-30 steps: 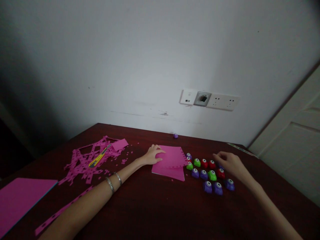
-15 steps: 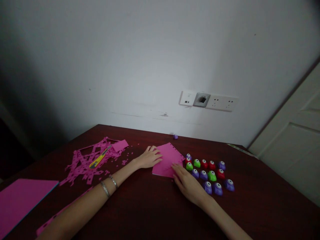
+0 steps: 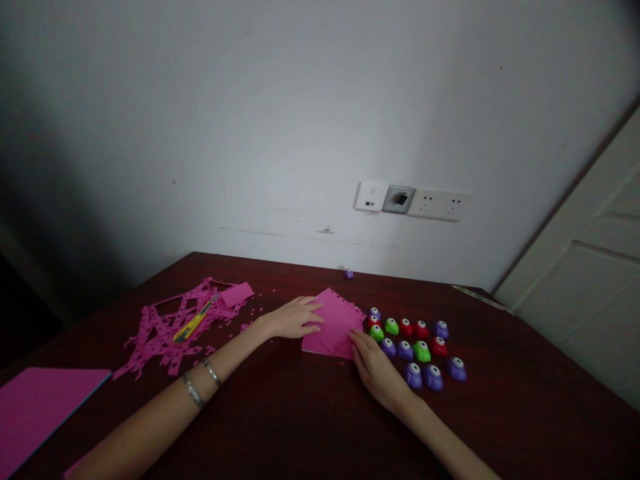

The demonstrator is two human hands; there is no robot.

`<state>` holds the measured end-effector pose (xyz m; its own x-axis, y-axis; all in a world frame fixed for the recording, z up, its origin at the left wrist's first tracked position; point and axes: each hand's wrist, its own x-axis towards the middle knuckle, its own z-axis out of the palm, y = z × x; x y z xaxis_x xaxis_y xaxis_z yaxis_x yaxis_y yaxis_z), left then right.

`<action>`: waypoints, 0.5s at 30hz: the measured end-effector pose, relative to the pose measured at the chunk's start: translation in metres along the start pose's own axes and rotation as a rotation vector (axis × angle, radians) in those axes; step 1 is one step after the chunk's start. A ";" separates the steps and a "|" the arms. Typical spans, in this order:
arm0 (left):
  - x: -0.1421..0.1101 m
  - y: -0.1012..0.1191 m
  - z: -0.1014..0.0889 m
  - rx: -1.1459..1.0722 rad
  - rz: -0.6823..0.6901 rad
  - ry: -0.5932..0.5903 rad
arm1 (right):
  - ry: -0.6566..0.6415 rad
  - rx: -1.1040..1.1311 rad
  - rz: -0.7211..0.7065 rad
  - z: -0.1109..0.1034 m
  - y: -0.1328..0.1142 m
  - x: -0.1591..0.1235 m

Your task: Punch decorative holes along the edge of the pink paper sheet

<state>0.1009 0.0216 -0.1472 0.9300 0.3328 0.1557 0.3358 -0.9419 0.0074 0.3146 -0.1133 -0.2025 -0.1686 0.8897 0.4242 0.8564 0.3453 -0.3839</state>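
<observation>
Pink paper pieces [image 3: 336,321] lie stacked on the dark table, with small holes punched along an edge of the upper piece. Across the left side of the stack, my left hand [image 3: 293,317] rests with its fingers spread. My right hand [image 3: 376,373] touches the right edge of the paper with its fingertips, fingers outstretched. Just beyond that hand stand several small hole punches [image 3: 421,351] in purple, green and red, each with a white eye-like top. A lone purple punch [image 3: 349,273] sits near the wall.
To the left, a yellow utility knife [image 3: 193,325] lies on a heap of punched pink paper strips [image 3: 155,333], with tiny cut-out bits around it. A large pink sheet stack [image 3: 45,407] is at the near left. Wall sockets [image 3: 434,203] are behind the table [image 3: 300,413].
The upper pink piece has turned and shifted over the lower one, now set as a diamond across it. My right hand has moved slightly to the right and downward; my left stays on the paper.
</observation>
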 end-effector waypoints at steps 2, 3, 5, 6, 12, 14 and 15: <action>-0.002 -0.001 0.004 -0.090 -0.006 -0.092 | 0.013 -0.005 0.004 0.000 -0.001 0.000; -0.002 0.000 0.007 -0.122 -0.021 -0.123 | 0.016 -0.014 0.005 0.000 -0.002 0.000; -0.001 0.007 0.012 -0.156 -0.065 -0.150 | 0.021 -0.036 0.003 0.000 -0.004 0.000; -0.001 0.013 0.014 -0.161 -0.097 -0.149 | 0.022 -0.046 0.000 0.000 -0.005 0.000; 0.002 0.052 0.018 -0.144 -0.226 -0.149 | 0.014 -0.075 -0.005 0.004 0.000 -0.001; 0.002 0.060 0.017 -0.147 -0.227 -0.161 | 0.034 -0.079 -0.003 0.006 0.001 -0.001; 0.002 0.063 0.016 -0.153 -0.229 -0.172 | 0.046 -0.085 -0.004 0.006 0.001 -0.002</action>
<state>0.1263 -0.0361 -0.1624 0.8490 0.5271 -0.0361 0.5247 -0.8334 0.1736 0.3130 -0.1125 -0.2087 -0.1509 0.8731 0.4636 0.8945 0.3203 -0.3120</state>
